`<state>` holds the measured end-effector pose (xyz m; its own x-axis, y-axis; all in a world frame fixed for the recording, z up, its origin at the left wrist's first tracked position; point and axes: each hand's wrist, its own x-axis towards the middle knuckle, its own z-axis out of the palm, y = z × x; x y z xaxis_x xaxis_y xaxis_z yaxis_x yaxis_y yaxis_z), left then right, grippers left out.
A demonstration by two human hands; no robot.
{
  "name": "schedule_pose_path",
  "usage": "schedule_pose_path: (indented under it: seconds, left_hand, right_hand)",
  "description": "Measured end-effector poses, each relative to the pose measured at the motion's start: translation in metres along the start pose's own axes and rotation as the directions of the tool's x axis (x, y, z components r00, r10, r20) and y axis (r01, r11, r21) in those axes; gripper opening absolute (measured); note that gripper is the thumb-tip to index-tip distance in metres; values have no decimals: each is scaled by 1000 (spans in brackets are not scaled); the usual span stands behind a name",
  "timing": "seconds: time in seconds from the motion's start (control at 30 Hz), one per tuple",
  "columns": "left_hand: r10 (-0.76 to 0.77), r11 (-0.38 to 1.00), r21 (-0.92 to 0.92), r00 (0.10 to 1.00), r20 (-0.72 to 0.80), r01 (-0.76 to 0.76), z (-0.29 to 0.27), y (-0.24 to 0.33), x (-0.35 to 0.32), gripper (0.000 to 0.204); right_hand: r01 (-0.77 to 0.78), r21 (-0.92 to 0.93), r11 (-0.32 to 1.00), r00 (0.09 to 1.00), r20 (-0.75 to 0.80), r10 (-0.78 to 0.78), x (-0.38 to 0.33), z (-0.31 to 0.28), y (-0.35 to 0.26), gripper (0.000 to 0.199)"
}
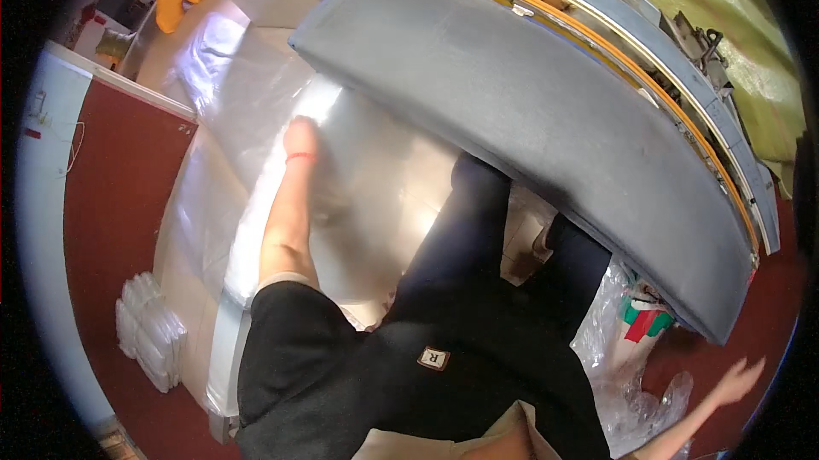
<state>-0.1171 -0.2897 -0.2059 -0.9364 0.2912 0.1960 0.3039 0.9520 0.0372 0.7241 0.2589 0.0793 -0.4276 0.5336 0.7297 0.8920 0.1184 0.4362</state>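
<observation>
Red floor (pixel 111 204) surrounds my plastic-wrapped counter (pixel 375 196). My left hand (pixel 300 138) at ten o'clock presses it, grip unclear; my right hand (pixel 740 381) at four o'clock hangs spread, beneath a grey cushion (pixel 529 119).

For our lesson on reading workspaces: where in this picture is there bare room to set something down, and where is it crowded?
Bare red floor lies free between the white wall edge and the plastic-wrapped sheet under the left hand; only a stack of clear packets sits there. It is crowded around the right hand, between the grey padded panel and crumpled plastic wrap.
</observation>
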Motion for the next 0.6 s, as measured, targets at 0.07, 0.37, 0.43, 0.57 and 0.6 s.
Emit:
schedule_pose_path:
  seconds: [0.07, 0.37, 0.43, 0.57, 0.6]
  left_hand:
    - [62, 995, 74, 997, 51, -66, -7, -5, -10, 14]
    - [238, 743, -573, 936, -258, -347, -167, 40, -69, 6]
    - [477, 554, -643, 834, -276, -529, -214, 112, -84, 4]
    - [747, 191, -692, 560, -358, -696, -281, 212, -118, 8]
    - [781, 96, -711, 496, -380, -696, -291, 233, -123, 11]
  right_hand:
    - [164, 281, 946, 986, -37, -160, 21, -18, -90, 39]
    - [374, 912, 167, 864, -277, -419, 45, -118, -381, 16]
    - [343, 934, -96, 807, -346, -478, 39, -141, -423, 17]
    - [-240, 775, -585, 691, -287, -664, 46, -220, -478, 53]
    - [-503, 520, -690, 691, -238, -683, 39, -233, -485, 59]
